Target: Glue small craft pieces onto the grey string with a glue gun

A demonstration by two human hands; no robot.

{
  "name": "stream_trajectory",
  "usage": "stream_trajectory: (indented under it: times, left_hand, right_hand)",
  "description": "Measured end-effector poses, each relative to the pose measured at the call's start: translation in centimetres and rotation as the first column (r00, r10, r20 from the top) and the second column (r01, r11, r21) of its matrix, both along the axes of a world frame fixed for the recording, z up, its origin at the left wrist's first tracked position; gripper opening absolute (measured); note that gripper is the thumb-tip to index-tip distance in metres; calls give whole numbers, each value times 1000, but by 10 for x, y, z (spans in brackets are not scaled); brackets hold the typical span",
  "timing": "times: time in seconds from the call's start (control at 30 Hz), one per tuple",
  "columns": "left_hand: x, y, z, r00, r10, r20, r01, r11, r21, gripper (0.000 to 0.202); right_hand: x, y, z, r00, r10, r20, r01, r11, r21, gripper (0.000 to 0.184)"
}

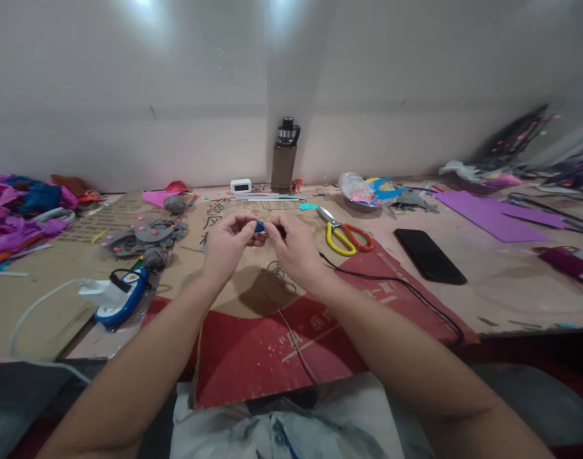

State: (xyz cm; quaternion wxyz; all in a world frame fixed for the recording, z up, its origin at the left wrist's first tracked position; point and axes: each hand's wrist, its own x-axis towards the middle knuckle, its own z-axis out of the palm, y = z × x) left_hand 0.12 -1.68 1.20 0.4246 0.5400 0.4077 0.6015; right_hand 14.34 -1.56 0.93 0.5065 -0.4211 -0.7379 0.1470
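Observation:
Between my two hands, above the cardboard sheet (253, 370), is a small dark blue piece (259, 226); its kind is too small to make out. My left hand (231, 239) pinches it with thumb and fingertips from the left. From the right, my right hand (291, 245) pinches the same piece, its fingers mostly hidden behind the thumb. Beneath my hands a loose tangle of thin grey cord (278, 280) lies on the cardboard, with a strand running down toward the front edge. Scissors (346, 236) with one yellow and one red handle lie open just right of my right hand.
A black phone (429, 256) and purple sheets (496, 217) lie to the right. At the back stand a bottle (284, 162) and a small white clock (241, 187). A blue power strip (123, 299), grey cut pieces (152, 236) and a bowl of scraps (362, 203) surround the work area.

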Motion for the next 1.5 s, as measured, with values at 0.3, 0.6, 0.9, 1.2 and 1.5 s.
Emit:
stream_trajectory:
  times: [0.3,0.6,0.9,1.2,1.5]
  left_hand:
    - [-4,-1,1,992,-119,31,120,992,-33,23]
    - [0,-5,5,998,-20,-58,19,999,-26,22]
    - [0,-3,2,1000,-5,-22,5,1000,-13,18]
    - [-2,-6,6,970,127,-207,-116,991,63,10]
    - [0,-1,-1,997,48,-62,-45,998,50,9]
  right_hand:
    - [4,4,-2,999,18,-28,-19,1000,-23,24]
    - [4,2,-2,1000,18,-21,-19,1000,-13,24]
    - [2,-3,1,997,71,-9,-71,997,-33,21]
    - [3,-5,1,999,45,18,-44,999,-10,17]
    - [3,-7,2,999,21,37,-20,999,-37,23]
